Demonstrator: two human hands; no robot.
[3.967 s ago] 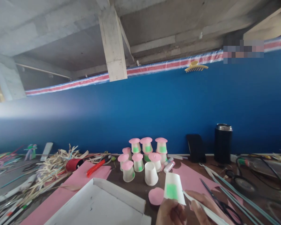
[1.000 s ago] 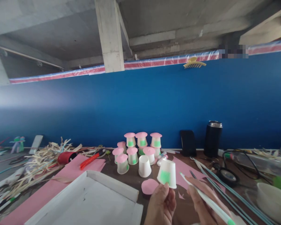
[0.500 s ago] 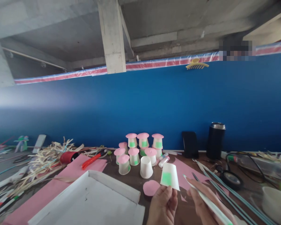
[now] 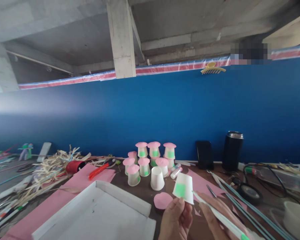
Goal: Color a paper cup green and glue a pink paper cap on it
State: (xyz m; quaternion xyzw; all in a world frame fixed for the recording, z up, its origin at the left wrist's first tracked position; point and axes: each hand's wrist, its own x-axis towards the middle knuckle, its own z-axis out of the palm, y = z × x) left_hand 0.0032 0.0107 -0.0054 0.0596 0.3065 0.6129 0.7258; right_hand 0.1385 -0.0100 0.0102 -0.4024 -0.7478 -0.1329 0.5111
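My left hand (image 4: 177,218) pinches a white paper cup (image 4: 187,186) upside down by its rim, with a green patch (image 4: 180,190) coloured on its side. In my right hand (image 4: 215,213) is a white marker pen (image 4: 221,216) with a green end; its tip is at the cup's right side, and whether it touches I cannot tell. Just beyond stands a plain white cup (image 4: 157,179), upside down. A pink paper disc (image 4: 163,201) lies left of my left hand. Several upturned cups with pink paper tops (image 4: 144,166) and green patches are grouped behind, some stacked.
A white box lid (image 4: 115,213) and pink paper sheets (image 4: 72,193) lie left, with a red tool (image 4: 98,171). At the back right stand a black phone (image 4: 204,155) and a black flask (image 4: 233,150). Scissors (image 4: 211,191) and pale blue cords (image 4: 230,196) lie right.
The marker's tip has come closer to the held cup's right side. The cup stays in my left hand, slightly turned. The whole view has shifted a little.
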